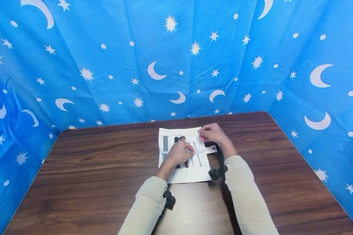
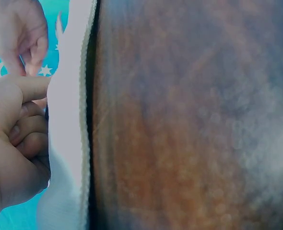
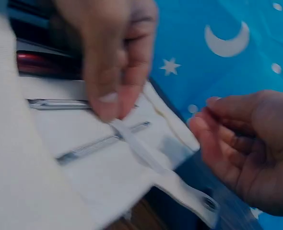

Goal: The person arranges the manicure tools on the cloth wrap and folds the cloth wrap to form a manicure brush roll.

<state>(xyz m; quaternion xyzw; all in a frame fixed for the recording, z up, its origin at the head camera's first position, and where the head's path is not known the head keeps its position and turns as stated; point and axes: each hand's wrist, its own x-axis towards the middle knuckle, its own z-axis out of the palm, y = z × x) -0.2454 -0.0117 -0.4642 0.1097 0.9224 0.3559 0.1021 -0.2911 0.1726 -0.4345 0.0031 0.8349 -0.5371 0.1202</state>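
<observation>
A white cloth tool roll [image 1: 188,178] lies unrolled on the table. My left hand [image 1: 179,152] reaches over its middle, thumb and forefinger pinching the narrow white elastic band [image 3: 144,151] that crosses the tools. Under that band sit two slim metal tools [image 3: 103,142]. A grey nail file [image 1: 165,143], a brush [image 1: 182,138] and a dark red handle [image 3: 45,64] also show in the roll, partly covered by the left hand. By the roll's far right corner, my right hand [image 1: 214,133] hovers with fingers loosely bent and nothing visible between them.
A strap tab with a snap [image 1: 211,149] sticks out from the roll's right side. Dark wood table [image 1: 91,176] surrounds the roll. Behind it hangs a blue cloth [image 1: 120,65] with white moons and stars. Black cameras [image 1: 169,199] are worn on both wrists.
</observation>
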